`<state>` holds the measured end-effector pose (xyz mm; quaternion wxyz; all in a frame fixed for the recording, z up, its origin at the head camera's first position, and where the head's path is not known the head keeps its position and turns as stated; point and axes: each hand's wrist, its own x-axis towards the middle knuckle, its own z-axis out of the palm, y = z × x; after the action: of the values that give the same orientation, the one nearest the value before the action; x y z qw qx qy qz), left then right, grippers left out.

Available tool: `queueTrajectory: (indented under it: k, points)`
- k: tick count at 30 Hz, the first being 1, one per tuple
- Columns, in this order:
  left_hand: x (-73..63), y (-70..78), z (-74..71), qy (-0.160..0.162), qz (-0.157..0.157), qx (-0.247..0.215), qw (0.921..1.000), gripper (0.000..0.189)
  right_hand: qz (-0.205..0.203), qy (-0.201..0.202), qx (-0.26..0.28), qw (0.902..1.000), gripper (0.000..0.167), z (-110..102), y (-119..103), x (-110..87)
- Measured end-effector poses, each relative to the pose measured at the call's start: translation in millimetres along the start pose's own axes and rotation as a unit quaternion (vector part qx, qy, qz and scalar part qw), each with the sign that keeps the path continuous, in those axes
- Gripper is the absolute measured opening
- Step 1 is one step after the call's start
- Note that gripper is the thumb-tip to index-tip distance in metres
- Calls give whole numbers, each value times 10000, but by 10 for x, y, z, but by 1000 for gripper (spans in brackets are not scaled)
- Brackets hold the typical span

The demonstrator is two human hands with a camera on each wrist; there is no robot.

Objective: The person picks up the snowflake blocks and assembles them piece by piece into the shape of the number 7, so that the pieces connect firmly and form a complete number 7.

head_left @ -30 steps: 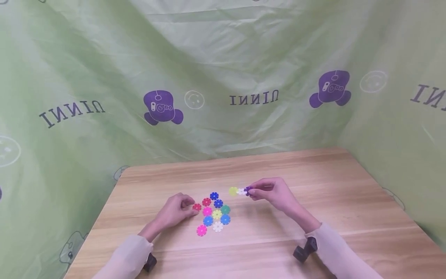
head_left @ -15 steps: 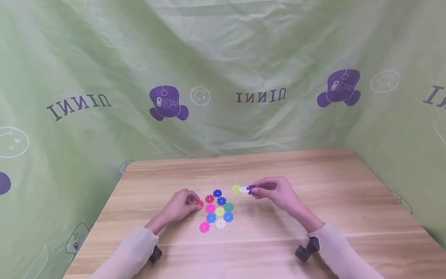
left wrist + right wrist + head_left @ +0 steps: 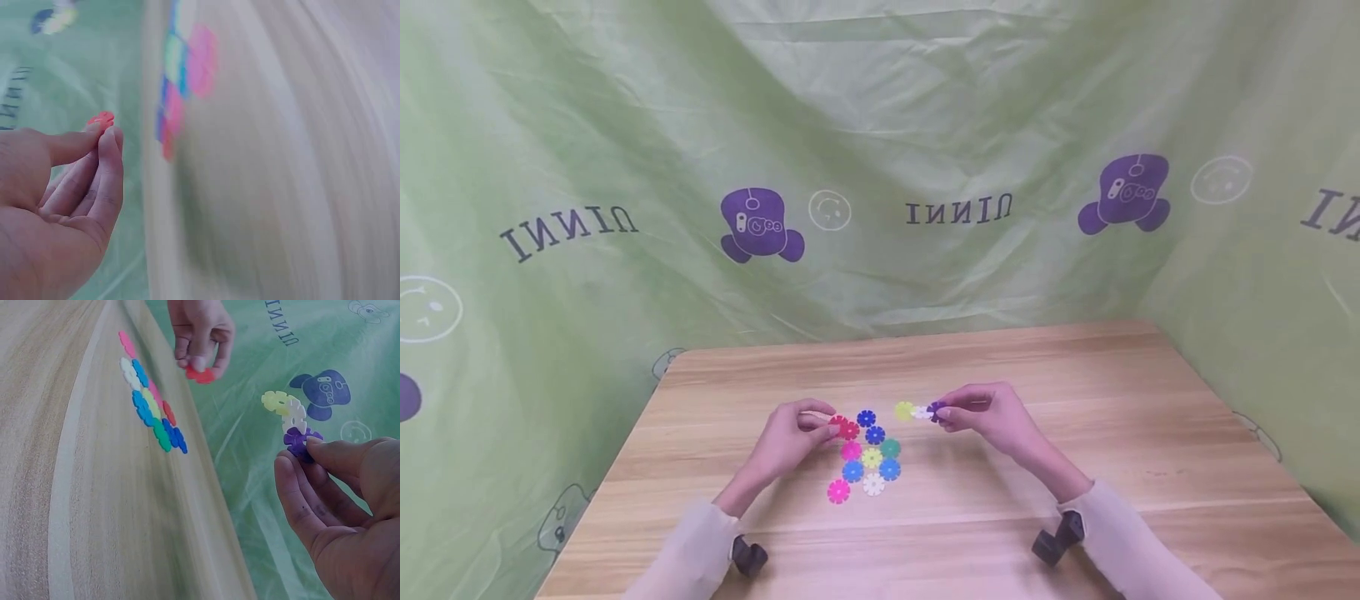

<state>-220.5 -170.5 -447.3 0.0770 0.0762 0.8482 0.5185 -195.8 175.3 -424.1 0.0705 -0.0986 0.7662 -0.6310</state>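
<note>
The red disc [image 3: 200, 375] is at the fingertips of the left grip [image 3: 790, 440], which pinches it above the surface [image 3: 985, 533]. The right grip [image 3: 990, 417] pinches a purple disc [image 3: 299, 442] between thumb and fingers; joined to that is a white disc [image 3: 292, 417], then a yellow disc [image 3: 275, 402], the row pointing toward the surface's left edge. Other discs [image 3: 871, 457] lie flat between the two grips, a little nearer the left edge than the right. Beyond the far edge hangs a green curtain [image 3: 865, 283] with purple prints.
</note>
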Motion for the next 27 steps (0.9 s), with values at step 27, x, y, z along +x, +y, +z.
queueTrajectory:
  k: [27]
  points:
    - [-46, 461, 420, -546, -614, -1963, 9771, 24, -211, -50, -304, 9993, 27, -7, 12, -18]
